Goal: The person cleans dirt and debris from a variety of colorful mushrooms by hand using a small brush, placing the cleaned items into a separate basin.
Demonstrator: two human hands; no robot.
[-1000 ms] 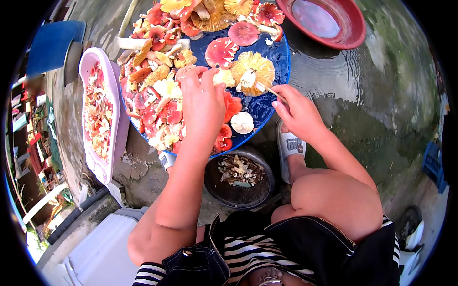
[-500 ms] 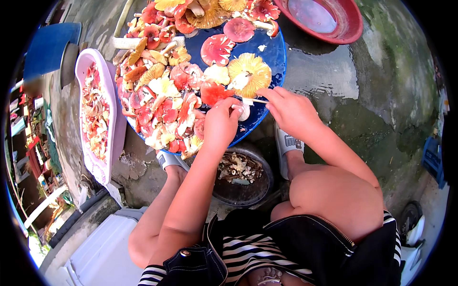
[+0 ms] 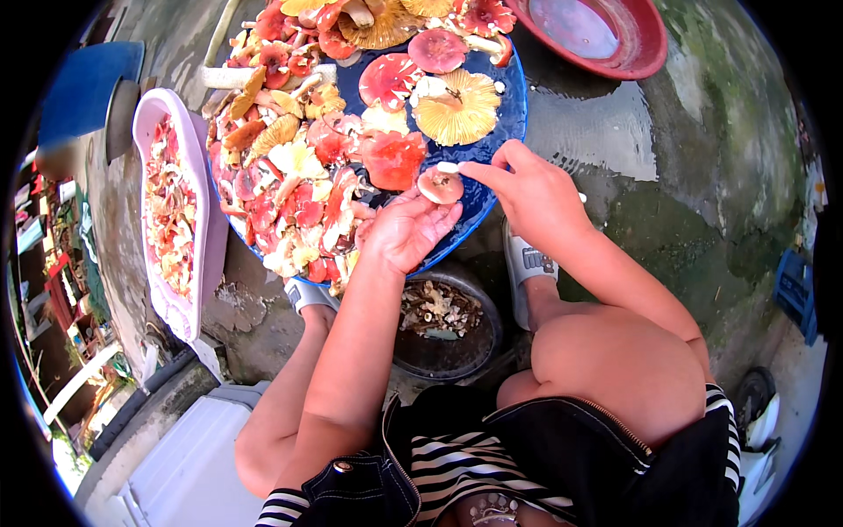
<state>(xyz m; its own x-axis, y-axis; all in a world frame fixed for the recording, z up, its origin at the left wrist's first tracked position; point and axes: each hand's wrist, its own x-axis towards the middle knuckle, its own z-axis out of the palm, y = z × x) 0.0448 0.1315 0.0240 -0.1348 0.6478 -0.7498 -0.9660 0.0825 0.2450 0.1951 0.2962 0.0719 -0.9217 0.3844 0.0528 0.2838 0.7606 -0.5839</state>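
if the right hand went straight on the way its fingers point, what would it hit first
Likely the white piece by its fingers, then the small mushroom in the left hand, though depth is unclear.

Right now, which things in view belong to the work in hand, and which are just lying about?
Seems in use:
- left hand, holding a small mushroom
- right hand, close beside it
- blue tray of mushrooms
- dark bowl of scraps
- pink tub of mushroom pieces

Apparently lying about:
- red basin
- blue crate
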